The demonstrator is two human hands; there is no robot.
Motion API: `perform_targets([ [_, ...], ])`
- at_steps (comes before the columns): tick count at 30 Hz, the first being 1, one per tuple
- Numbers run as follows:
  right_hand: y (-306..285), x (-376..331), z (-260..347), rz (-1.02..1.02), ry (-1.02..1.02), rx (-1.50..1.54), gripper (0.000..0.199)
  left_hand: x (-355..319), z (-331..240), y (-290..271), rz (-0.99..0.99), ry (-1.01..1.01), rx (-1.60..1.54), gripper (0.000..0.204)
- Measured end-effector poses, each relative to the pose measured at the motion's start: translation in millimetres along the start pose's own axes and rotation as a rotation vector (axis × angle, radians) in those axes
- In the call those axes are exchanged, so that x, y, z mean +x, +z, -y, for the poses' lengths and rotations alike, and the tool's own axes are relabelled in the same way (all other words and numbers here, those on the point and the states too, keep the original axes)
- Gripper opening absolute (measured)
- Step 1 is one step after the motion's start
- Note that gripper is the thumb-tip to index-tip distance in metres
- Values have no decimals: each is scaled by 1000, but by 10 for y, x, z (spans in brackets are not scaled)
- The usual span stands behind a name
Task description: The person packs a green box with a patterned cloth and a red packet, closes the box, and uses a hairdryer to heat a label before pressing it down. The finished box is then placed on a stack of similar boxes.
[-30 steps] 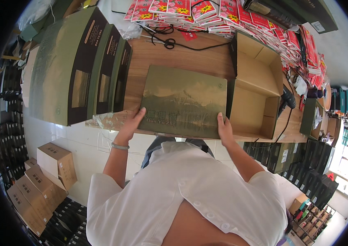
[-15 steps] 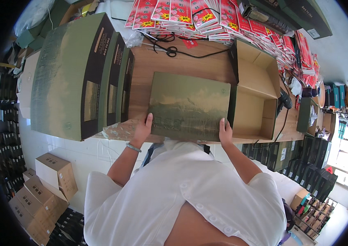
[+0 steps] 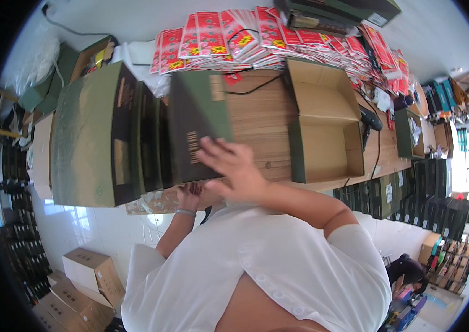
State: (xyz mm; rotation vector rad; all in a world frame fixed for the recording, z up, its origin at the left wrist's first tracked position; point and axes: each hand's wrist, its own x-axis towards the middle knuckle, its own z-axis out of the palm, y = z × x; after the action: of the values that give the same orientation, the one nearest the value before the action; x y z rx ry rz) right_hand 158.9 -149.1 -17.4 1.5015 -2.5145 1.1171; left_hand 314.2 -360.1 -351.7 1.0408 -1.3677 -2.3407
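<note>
A closed green and dark cardboard box (image 3: 201,105) stands on the table at the right end of a row of similar green boxes (image 3: 85,138). My right hand (image 3: 237,169), slightly blurred, reaches across to the left with its fingers spread against the box's near part. Low at that box's near end is my left hand (image 3: 189,193), wearing a bracelet at the wrist. Its fingers bend at the bottom edge and are partly hidden, so its grip is unclear. To the right lies an open box (image 3: 327,149), lid folded back, its brown inside bare.
Red printed packets (image 3: 207,36) are heaped along the back of the wooden table (image 3: 262,122). A black cable and a dark handheld tool (image 3: 371,119) lie right of the open box. Brown cartons (image 3: 88,271) stand on the floor at left; stacked dark boxes (image 3: 411,188) at right.
The closed box has moved left from in front of me and been turned onto its edge beside the row. My right hand has crossed left with it; my left hand has dropped to its near end.
</note>
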Motion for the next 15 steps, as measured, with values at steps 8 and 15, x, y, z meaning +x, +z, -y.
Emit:
perform_targets([
  [8, -285, -481, -1212, -200, 99, -84, 27, -360, -670, 1245, -409, -295, -878, 20],
  [15, -2106, -1654, -4276, -223, 1307, -529, 80, -984, 168, 2112, 247, -323, -14, 34],
])
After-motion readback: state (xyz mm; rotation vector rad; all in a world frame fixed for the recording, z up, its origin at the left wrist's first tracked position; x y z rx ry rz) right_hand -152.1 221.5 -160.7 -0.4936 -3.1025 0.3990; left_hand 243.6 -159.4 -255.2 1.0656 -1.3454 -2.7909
